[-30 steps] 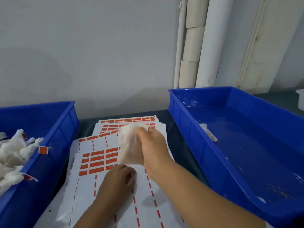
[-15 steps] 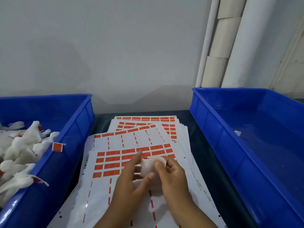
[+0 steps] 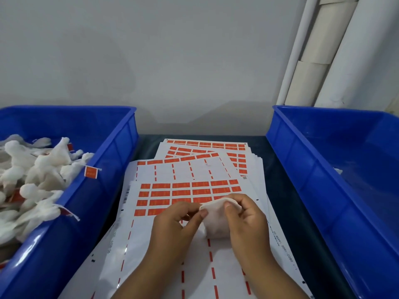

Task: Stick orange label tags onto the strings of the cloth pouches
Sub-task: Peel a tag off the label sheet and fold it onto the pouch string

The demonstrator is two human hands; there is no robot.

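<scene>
Now both hands have drawn in over the label sheets (image 3: pixel 185 192), the left hand (image 3: pixel 174 225) and right hand (image 3: pixel 244 219) each pinching the top edge of one cloth pouch (image 3: pixel 216 221), apparently hunting its string, while tagged pouches (image 3: pixel 36 169) fill the left bin (image 3: pixel 116 137).

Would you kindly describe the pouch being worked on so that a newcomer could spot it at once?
Between the two blue bins lies a stack of label sheets. Just above its nearest sheet, the left hand and right hand pinch one white cloth pouch. Unlike the pouches piled in the left bin, it shows no orange tag.
</scene>
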